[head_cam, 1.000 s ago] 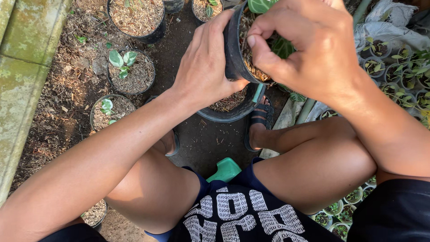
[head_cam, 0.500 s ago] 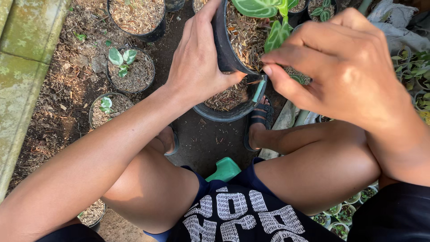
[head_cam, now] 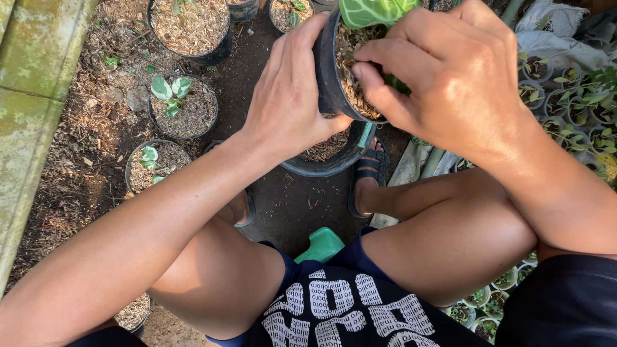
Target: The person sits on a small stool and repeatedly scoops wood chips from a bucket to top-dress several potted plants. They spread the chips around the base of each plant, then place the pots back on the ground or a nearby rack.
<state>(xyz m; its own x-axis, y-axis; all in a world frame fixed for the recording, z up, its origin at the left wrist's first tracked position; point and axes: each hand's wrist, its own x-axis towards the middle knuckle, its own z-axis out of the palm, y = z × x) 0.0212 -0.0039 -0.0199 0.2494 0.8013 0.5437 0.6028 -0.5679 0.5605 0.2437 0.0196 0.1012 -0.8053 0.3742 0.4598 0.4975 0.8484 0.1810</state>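
Bare garden soil [head_cam: 283,199] below; black pot [head_cam: 328,71] gripped in left hand [head_cam: 289,96]; right hand [head_cam: 450,77] fingers [head_cam: 379,96] pinched into its husk filling [head_cam: 353,71]

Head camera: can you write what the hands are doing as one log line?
left hand: grips black pot wall | right hand: fingers in pot's husk filling beside green plant | below: larger black pot on ground

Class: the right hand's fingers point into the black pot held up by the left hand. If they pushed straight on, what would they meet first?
Probably the dry brown potting mix in the pot; the right hand fingertips already seem to touch it, beside the green plant.
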